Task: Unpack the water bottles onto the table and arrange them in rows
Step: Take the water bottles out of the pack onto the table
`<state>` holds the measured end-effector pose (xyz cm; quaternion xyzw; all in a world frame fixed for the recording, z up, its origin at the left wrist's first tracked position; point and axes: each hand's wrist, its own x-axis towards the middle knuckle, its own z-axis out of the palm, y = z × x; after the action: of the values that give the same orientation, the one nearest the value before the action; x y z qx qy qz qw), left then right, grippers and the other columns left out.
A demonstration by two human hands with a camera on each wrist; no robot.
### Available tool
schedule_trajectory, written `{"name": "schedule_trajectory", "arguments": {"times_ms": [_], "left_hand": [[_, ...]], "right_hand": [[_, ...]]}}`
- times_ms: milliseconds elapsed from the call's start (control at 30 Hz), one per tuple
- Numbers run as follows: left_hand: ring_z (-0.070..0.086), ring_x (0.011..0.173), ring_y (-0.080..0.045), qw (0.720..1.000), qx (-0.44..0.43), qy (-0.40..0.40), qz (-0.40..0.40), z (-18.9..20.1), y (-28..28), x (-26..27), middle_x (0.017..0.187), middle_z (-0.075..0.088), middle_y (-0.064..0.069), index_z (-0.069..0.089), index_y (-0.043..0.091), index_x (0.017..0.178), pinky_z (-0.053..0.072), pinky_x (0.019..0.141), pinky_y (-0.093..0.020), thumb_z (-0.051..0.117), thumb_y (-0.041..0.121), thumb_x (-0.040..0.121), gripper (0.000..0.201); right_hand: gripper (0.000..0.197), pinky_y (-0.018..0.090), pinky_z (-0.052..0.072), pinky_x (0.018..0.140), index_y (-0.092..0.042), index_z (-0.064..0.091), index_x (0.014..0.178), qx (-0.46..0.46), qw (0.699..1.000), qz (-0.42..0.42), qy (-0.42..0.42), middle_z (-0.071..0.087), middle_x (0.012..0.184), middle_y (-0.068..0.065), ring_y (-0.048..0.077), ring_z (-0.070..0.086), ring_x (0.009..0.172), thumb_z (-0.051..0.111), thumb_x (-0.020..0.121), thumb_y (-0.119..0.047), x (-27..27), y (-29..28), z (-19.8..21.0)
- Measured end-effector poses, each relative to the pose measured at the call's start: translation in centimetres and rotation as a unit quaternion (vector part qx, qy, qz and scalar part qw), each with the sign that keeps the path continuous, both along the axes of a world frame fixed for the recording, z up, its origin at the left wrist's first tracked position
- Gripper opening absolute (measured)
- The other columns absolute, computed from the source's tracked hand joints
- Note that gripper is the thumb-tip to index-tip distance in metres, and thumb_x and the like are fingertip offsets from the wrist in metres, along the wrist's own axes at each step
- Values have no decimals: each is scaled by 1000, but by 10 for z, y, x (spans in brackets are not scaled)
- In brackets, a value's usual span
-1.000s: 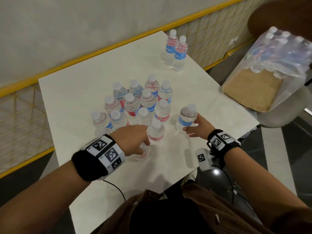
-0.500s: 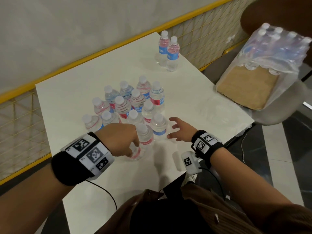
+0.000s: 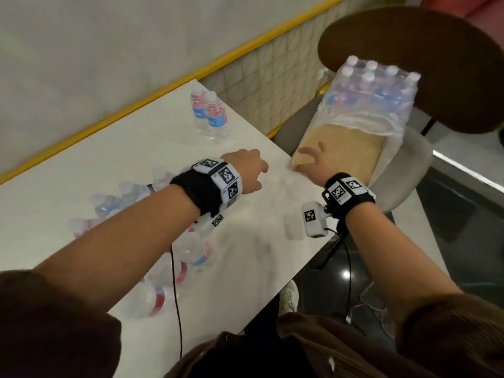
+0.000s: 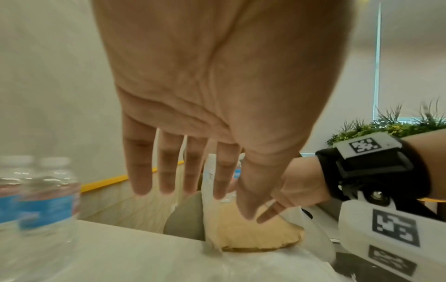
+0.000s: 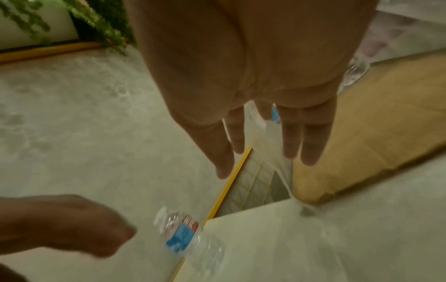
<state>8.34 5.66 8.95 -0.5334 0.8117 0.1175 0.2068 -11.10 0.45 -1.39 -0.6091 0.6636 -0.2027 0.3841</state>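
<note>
white table; blue-labelled bottles; yellow rail

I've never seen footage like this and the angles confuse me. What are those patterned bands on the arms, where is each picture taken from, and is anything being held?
No machine here: a person works with two bare hands. The patterned blocks are marker tags on black wristbands, each carrying a small camera. One picture comes from a camera on the head, looking down; the other two look along each palm from the wrists.

On the white table stands a blurred cluster of water bottles, with a separate pair of bottles near the far edge. Beside the table, on a chair, sits a shrink-wrapped pack of bottles on cardboard.

The left hand and right hand both reach toward that pack, fingers relaxed, holding nothing.
</note>
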Motion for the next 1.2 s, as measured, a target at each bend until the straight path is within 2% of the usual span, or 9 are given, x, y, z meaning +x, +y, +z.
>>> {"name": "schedule_trajectory", "arguments": {"times_ms": [100, 333, 567, 667, 767, 867, 967, 1067, 1200], "left_hand": [[28, 137, -30, 998, -41, 46, -8, -5, -36, -43, 148, 26, -8, 45, 28, 136, 42, 99, -45, 52, 27, 91, 46], [-8, 147, -30, 995, -65, 66, -19, -22, -89, -122, 159, -12, -3, 51, 31, 134, 20, 115, -50, 49, 22, 92, 43], [52, 119, -27, 980, -66, 182, 43, -26, -117, -139, 157, 14, 4, 37, 9, 139, 45, 96, -42, 43, 1, 89, 52], [58, 107, -27, 972, -80, 214, 47, -31, -119, -140, 154, 23, 3, 42, 9, 137, 49, 92, -43, 39, -1, 88, 50], [61, 95, -27, 969, -93, 224, 42, -35, -114, -139, 151, 27, 4, 45, 10, 133, 51, 82, -42, 41, -2, 89, 46], [61, 95, -25, 965, -92, 245, 27, -36, -111, -140, 147, 31, 5, 46, 10, 130, 50, 83, -39, 46, -2, 88, 44], [61, 90, -23, 962, -95, 255, 24, -35, -114, -144, 143, 33, 4, 45, 12, 132, 50, 80, -37, 46, -1, 88, 46], [59, 99, -22, 965, -85, 249, 16, -39, -119, -142, 144, 32, 5, 38, 15, 139, 50, 86, -38, 45, 2, 89, 52], [51, 110, -22, 967, -91, 239, 3, -44, -123, -135, 141, 32, 5, 41, 18, 136, 49, 88, -38, 46, 9, 90, 48]], "right_hand": [[56, 33, 40, 103, -14, 44, 138, -56, 996, -9, -73, 5, 159, 3, 21, 42, 129, 64, 85, -9, -21, -21, 6], [39, 40, 42, 105, -5, 54, 129, -10, 993, -29, -116, 35, 150, 5, 25, 49, 125, 52, 91, 2, -59, -47, -3], [60, 38, 34, 109, -14, 33, 145, 142, 987, -77, 18, 39, 147, 8, 28, 39, 134, 42, 95, -44, -97, -102, -2], [57, 38, 35, 109, -31, 17, 148, 141, 985, -44, 83, 33, 152, 5, 26, 39, 134, 40, 97, -34, -108, -125, -4], [65, 39, 38, 103, -24, 27, 148, 85, 972, 16, 219, 26, 155, 6, 28, 40, 134, 56, 89, -21, -113, -146, 4], [81, 42, 40, 98, -5, 47, 131, 78, 974, 18, 214, 44, 142, 19, 34, 46, 126, 55, 78, -66, -98, -186, 6], [53, 45, 34, 106, 1, 39, 137, 41, 972, 9, 230, 41, 141, 25, 39, 41, 130, 54, 92, -21, -84, -201, 23], [56, 41, 32, 106, -1, 32, 142, 4, 976, -13, 217, 38, 145, 20, 35, 37, 133, 51, 93, -20, -83, -206, 21], [54, 32, 39, 84, -15, 41, 139, 11, 973, -12, 230, 48, 139, 6, 25, 50, 119, 58, 88, -20, -98, -184, 18]]}}
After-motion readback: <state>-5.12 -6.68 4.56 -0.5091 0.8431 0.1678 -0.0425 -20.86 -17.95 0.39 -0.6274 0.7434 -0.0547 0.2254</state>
